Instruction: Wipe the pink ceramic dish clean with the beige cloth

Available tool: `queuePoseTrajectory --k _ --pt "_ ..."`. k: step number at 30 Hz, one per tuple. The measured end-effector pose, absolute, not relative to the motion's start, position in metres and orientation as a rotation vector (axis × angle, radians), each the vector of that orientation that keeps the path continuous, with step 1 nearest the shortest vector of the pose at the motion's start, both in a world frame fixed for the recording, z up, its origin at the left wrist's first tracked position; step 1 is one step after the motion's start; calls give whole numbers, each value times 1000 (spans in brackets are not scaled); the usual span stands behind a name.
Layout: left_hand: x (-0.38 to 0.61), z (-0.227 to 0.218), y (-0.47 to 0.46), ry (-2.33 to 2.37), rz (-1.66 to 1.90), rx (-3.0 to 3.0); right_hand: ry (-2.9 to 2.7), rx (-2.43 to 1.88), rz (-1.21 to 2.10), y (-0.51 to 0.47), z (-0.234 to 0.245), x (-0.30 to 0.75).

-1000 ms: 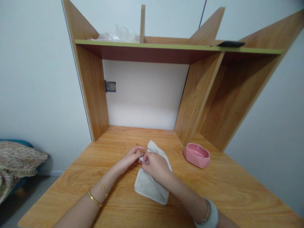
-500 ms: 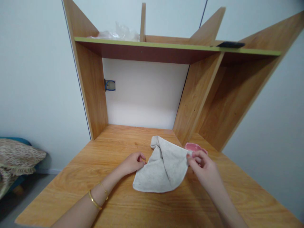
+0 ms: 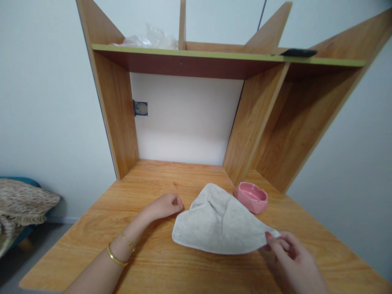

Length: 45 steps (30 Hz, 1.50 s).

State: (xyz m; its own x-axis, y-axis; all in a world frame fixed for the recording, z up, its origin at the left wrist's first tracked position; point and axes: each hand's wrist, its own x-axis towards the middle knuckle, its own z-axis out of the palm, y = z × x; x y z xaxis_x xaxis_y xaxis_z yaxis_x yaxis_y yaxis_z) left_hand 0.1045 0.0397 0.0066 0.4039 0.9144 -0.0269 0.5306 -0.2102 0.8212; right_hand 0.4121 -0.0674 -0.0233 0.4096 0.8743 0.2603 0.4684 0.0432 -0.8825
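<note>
A grey-white cloth, creased and partly folded over, lies spread across the wooden desk. My right hand pinches its right corner between thumb and fingers and pulls that corner taut, slightly off the desk. Just left of the cloth, my left hand rests on the desktop with fingers curled together. I see nothing in its fingers, and a small gap parts it from the cloth. A pink faceted ashtray stands right behind the cloth, whose edge hides part of its lower left side.
Around the desktop rise wooden side panels and a shelf. On the shelf are a clear plastic bag and a dark flat object. An opening with blue wire shows in the back wall. A patterned cover drapes over blue furniture at left.
My right hand has moved right and toward me, drawing the cloth's corner with it and uncovering the pink ashtray. My left hand has shifted slightly left, away from the cloth's edge.
</note>
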Motion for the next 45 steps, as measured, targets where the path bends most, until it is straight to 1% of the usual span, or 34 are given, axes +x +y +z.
queuePoseTrajectory --k 3,5,9,12,18,22,28,33,37,40,45 --pt "98 28 30 1309 271 2135 -1210 -1631 525 -68 -28 422" --pt "98 43 18 1222 45 2295 -1213 -1645 590 -69 -30 427" --pt "106 62 -8 1059 -219 2504 -1216 -1600 741 -74 -25 432" --pt "112 61 -20 1075 -273 2564 -1229 -1570 798 -77 -9 429" --pt "118 42 -19 1098 -190 2589 -1266 -1547 855 -55 40 414" --pt "115 45 -8 1127 -90 2560 -1300 -1433 882 -24 68 402" --pt "98 68 29 1238 142 2365 -1248 -1305 949 34 104 386" --pt "80 86 77 1279 542 2144 -1224 -1279 967 76 136 373" --pt "71 102 101 1449 868 2005 -1211 -1245 953 99 159 361" --pt "67 118 106 1565 1068 1959 -1220 -1196 935 109 173 353" --pt "68 146 100 1701 1584 1973 -1225 -1119 898 118 190 345"
